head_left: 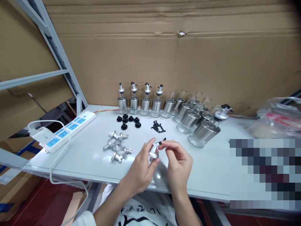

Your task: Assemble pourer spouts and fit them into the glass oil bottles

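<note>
Near the front edge of the table, my left hand [143,168] is closed around a silver pourer spout [154,151], holding it upright between thumb and fingers. A small black flip cap [160,143] sits at the spout's tip. The fingers of my right hand [178,161] pinch at this cap; the thumb is partly hidden. To the left lie several loose silver spouts [117,146]. Behind them are several black stoppers [124,126], and a small pile of black flip caps [158,126] lies beyond my hands.
Several glass bottles with steel sleeves and fitted pourers [145,103] line the back. More bottles without pourers [189,117] stand to the right, with one capped bottle [207,130] in front. A power strip [70,130] with a white cable lies left. A plastic bag [277,119] rests at far right.
</note>
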Motion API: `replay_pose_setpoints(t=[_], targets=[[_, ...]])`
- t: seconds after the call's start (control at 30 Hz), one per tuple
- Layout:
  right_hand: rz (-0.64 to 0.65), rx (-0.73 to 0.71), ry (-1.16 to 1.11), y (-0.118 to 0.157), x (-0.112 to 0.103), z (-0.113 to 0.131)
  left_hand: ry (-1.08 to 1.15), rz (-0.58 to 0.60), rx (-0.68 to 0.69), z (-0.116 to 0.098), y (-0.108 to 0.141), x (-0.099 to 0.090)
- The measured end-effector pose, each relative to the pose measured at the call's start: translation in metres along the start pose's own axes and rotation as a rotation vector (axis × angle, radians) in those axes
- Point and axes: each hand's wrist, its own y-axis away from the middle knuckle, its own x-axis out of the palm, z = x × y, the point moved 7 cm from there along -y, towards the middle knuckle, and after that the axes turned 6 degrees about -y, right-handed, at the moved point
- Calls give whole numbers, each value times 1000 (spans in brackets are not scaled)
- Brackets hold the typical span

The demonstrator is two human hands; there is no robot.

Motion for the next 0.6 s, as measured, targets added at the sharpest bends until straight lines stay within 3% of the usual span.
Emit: replay_pose_setpoints(t=[0.23, 0.43, 0.6], targets=[[6, 18, -15, 1, 1, 2, 10, 16, -15, 2, -1, 3], [4, 17, -22, 1, 0, 0, 89, 100, -159, 6, 0, 5], [6, 21, -22, 1, 0, -1, 117, 110, -185, 7, 0, 6]])
